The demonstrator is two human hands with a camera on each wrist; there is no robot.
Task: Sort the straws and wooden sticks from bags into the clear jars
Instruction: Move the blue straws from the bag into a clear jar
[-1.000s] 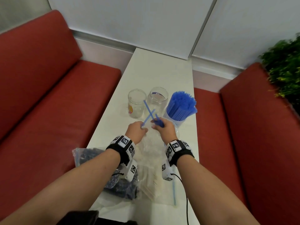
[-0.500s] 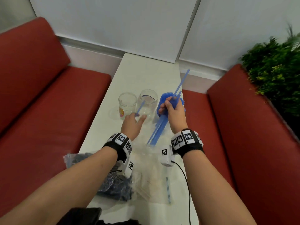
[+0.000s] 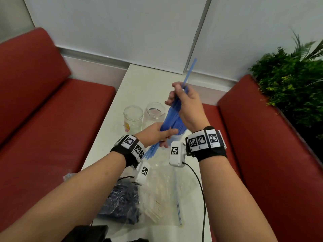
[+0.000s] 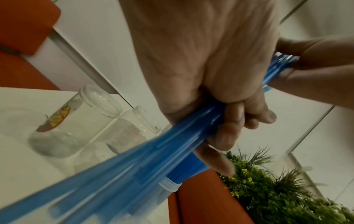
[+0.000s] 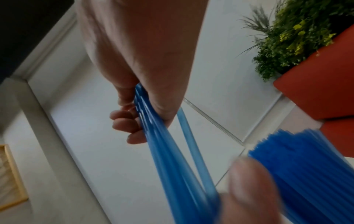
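Both hands grasp one bunch of blue straws (image 3: 170, 119). The right hand (image 3: 187, 105) clasps its top, the left hand (image 3: 155, 133) lower down. The bunch leans, bottom end toward the table's (image 3: 146, 81) near edge, beside the full straw jar (image 4: 168, 184).

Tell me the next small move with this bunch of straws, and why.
Probably lower the bunch of blue plastic straws end-first into the clear jar already packed with blue straws. Both the left hand and right hand grip it just above that jar, and the two other clear jars hold no straws.
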